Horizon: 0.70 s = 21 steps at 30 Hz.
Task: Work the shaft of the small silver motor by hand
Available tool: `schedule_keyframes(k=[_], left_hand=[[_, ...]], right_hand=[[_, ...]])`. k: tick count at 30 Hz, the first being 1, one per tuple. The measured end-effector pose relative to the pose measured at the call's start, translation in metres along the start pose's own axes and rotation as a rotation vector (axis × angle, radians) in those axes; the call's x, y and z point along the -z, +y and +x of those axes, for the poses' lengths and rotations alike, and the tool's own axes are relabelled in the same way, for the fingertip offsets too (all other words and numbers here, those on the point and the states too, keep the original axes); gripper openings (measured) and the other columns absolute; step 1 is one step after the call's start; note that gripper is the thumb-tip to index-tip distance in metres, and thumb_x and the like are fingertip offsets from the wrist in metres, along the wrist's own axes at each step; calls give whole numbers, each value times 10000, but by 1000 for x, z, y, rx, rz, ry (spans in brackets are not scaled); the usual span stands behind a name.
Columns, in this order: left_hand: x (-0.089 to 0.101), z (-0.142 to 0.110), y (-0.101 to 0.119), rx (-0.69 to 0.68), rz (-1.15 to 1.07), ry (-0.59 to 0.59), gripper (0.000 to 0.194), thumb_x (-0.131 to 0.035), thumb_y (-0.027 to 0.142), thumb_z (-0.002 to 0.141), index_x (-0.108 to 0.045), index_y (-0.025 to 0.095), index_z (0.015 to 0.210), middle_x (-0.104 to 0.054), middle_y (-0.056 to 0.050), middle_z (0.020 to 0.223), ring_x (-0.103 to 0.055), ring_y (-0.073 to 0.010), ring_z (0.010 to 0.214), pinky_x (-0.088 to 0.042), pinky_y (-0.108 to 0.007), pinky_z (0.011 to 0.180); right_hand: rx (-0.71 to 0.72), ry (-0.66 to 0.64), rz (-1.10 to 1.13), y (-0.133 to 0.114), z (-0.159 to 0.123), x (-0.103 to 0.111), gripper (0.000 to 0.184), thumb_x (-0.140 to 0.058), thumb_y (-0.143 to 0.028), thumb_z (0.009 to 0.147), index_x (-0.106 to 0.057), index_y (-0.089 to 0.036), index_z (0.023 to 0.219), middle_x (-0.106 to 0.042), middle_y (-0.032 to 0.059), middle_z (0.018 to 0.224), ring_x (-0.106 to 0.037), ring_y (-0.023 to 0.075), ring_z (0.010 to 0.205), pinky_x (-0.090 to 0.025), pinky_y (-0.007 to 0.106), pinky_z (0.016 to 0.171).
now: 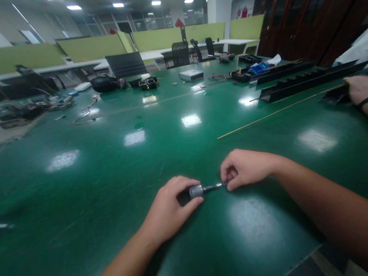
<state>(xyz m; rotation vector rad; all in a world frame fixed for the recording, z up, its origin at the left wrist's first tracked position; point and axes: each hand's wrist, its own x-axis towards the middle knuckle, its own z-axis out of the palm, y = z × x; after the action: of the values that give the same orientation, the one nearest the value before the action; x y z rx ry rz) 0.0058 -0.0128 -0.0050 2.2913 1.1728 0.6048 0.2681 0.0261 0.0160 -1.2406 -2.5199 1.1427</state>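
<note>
My left hand (171,210) is closed around a small silver metal cylinder (196,191), which rests low over the green table (109,188). A thin metal shaft (213,187) sticks out of the cylinder to the right. My right hand (245,167) pinches the far end of that shaft with thumb and fingers. Both hands sit close together near the table's front edge.
Another person's hand (362,88) with a dark wristband rests at the right edge beside long black trays (302,82). A thin brass-coloured rod (269,116) lies across the table. Cables, black parts and a grey box (191,74) sit at the far end, with office chairs behind.
</note>
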Motion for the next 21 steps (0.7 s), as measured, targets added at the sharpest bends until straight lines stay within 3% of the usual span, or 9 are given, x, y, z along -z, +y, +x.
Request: schedule_keyframes(k=[6, 11, 16, 21], left_hand=[[0, 0, -1, 17, -28, 45, 215, -695, 268, 822, -694, 211, 1029, -707, -51, 997, -648, -212, 920, -505, -340, 847], [-5, 1, -2, -11, -36, 20, 223, -724, 281, 803, -708, 218, 1016, -715, -49, 992, -650, -215, 933, -503, -340, 858], [-6, 2, 0, -29, -43, 56, 192, -711, 246, 805, -699, 212, 993, -708, -47, 981, -650, -206, 913, -506, -321, 834], [-1, 3, 4, -26, -63, 32, 178, -645, 319, 873, -701, 205, 998, -703, -55, 979, -647, -202, 902, -506, -312, 819]], right_hand=[[45, 146, 27, -2, 10, -14, 162, -747, -253, 716, -750, -149, 841, -674, 3, 690, -588, 108, 610, -402, 208, 558], [126, 144, 32, -9, 17, -26, 177, -729, -284, 757, -752, -161, 882, -703, 18, 768, -607, 115, 657, -423, 216, 598], [199, 279, -50, -15, 25, -40, 132, -711, -248, 777, -748, -158, 867, -687, 27, 775, -590, 117, 685, -403, 219, 619], [240, 296, -47, -13, 26, -42, 132, -701, -244, 790, -740, -155, 879, -677, 24, 772, -582, 110, 674, -395, 211, 612]])
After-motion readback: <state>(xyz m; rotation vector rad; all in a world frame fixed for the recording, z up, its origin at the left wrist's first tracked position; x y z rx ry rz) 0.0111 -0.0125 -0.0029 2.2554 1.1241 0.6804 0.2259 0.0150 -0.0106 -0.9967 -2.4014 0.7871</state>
